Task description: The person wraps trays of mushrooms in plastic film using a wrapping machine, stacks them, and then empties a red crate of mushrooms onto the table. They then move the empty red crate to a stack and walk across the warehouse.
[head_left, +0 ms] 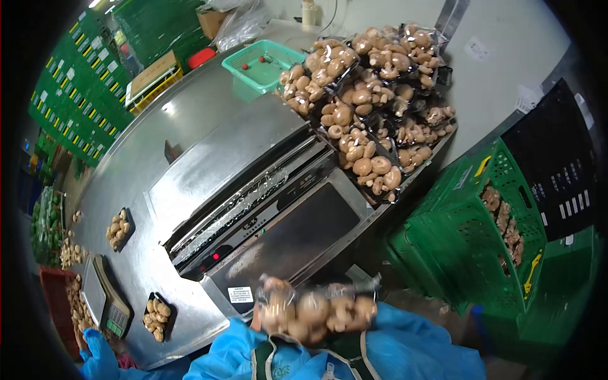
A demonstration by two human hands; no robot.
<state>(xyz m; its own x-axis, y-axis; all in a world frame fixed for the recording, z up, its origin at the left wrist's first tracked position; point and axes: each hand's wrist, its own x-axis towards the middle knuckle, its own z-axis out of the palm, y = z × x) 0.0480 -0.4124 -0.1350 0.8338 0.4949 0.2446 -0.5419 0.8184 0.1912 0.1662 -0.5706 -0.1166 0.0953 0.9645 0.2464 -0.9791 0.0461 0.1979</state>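
A film-wrapped pack of mushrooms (316, 313) is held up close in front of my chest, slightly blurred. At its left end a small strip of my left hand (256, 318) shows, closed on the pack. My right hand is hidden behind the pack or the blue sleeve (411, 342). Beyond the pack is the wrapping machine (304, 221) with a dark plate and a lit red light. On the steel table (152, 278) to the left lie two trays of mushrooms, one farther back (118, 229) and one nearer (157, 316).
Wrapped mushroom packs (373, 95) are heaped beyond the machine, beside a green basket (263, 63). Green crates (468, 234) stand at the right. A scale (107, 297) sits at the left; a co-worker's blue sleeve (98, 354) is near it. Stacked green crates (79, 82) rise behind.
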